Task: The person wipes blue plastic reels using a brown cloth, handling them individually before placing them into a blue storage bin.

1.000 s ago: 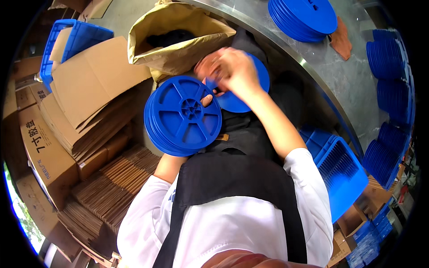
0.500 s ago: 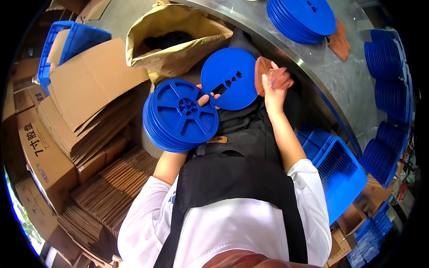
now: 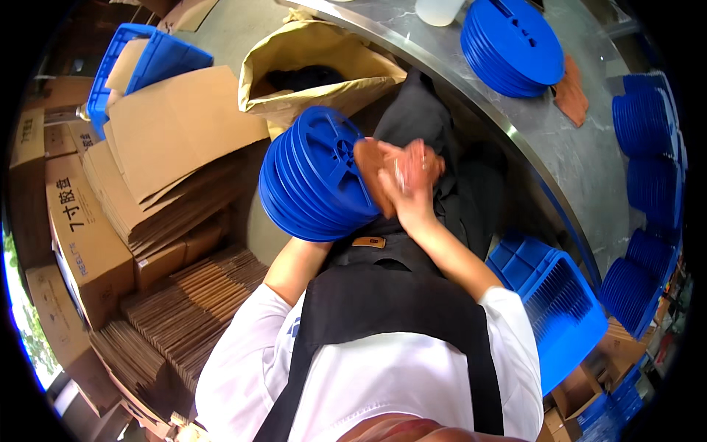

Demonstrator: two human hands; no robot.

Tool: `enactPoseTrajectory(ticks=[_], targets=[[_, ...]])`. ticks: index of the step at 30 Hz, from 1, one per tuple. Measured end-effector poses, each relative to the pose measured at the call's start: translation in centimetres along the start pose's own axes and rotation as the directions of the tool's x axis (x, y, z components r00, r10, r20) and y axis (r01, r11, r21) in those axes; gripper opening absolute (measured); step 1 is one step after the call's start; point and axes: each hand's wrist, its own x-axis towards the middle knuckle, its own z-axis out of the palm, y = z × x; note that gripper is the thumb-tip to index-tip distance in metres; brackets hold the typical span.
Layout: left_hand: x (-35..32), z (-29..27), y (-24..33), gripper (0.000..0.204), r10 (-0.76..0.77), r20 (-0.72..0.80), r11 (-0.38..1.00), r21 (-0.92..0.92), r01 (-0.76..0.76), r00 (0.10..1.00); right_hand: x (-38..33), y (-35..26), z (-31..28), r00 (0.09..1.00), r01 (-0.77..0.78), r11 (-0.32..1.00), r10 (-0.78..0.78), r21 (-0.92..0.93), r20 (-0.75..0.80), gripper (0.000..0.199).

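Observation:
A stack of blue plastic reels [image 3: 317, 177] tilts over my lap, its spoked face turned up and to the right. My left forearm [image 3: 298, 261] runs up beneath it. That hand holds the stack, but its fingers are hidden behind the reels. My right hand [image 3: 414, 177], smeared by motion, is closed on a brown cloth [image 3: 374, 173]. The cloth is right against the right side of the spoked face; whether it touches is hard to tell.
Flat cardboard sheets [image 3: 184, 132] and cartons [image 3: 88, 228] crowd the left. An open yellow-brown sack [image 3: 324, 96] stands ahead. On the metal table [image 3: 589, 169] are stacked reels [image 3: 512, 48] and another brown cloth [image 3: 571, 92]. A blue crate [image 3: 567, 317] stands at my right.
My right hand has moved left with the cloth, up to the stack. The stack has tilted more. The separate blue disc beside the stack no longer shows on its own.

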Motion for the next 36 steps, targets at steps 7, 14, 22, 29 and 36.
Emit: enactPoseTrajectory(ticks=[7,14,22,29,36], targets=[[-0.8,0.7,0.0,0.047,-0.050,0.075,0.994,-0.093,0.056,0.996,6.2,-4.4,0.7,0.935,0.319,0.899,-0.350,0.301,0.057,0.033],[0.6,2.6,3.0,0.053,0.051,0.231,0.991,0.108,-0.077,0.972,0.6,-0.5,-5.4,0.931,-0.325,0.816,0.185,0.479,0.316,0.041],[9.9,19.2,10.1,0.041,0.044,0.591,0.237,0.777,-0.583,0.806,-2.2,3.4,-20.4,0.902,0.014,0.628,0.328,0.778,-0.280,0.033],[25.2,29.9,12.0,0.026,0.016,0.542,-0.670,0.630,-0.393,0.840,-5.2,4.3,-22.5,0.813,0.136,0.632,0.369,0.763,-0.451,0.029],[30.1,30.8,10.4,0.023,-0.101,0.350,-0.907,0.353,-0.231,0.931,-6.8,5.1,-23.6,0.818,0.110,0.606,0.395,0.787,-0.418,0.030]])
